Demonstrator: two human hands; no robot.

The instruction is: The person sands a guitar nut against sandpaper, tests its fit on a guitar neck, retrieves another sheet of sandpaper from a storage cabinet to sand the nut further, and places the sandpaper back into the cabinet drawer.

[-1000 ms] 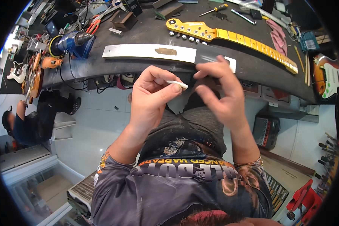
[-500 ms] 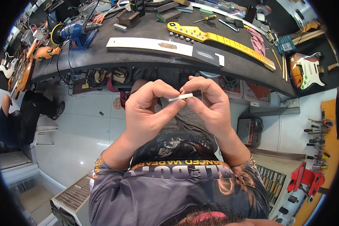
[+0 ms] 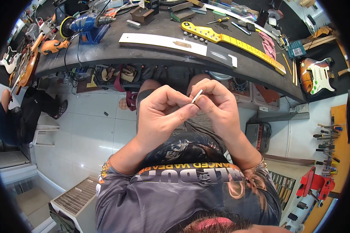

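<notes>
While the slim white strip [image 3: 197,96] is slanting away rightward between them, my left hand [image 3: 159,110] is pinching its near end, my right hand [image 3: 218,100] gripping its side, both nearly closed, neither nearer

dark workbench [image 3: 104,55], glossy tiled floor [image 3: 90,134]

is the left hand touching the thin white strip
Touching. The head view shows the left hand pinching the thin white strip at its lower end.

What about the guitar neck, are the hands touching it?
No, the neck lies on the bench; the left hand and right hand pinch a white piece.
</notes>
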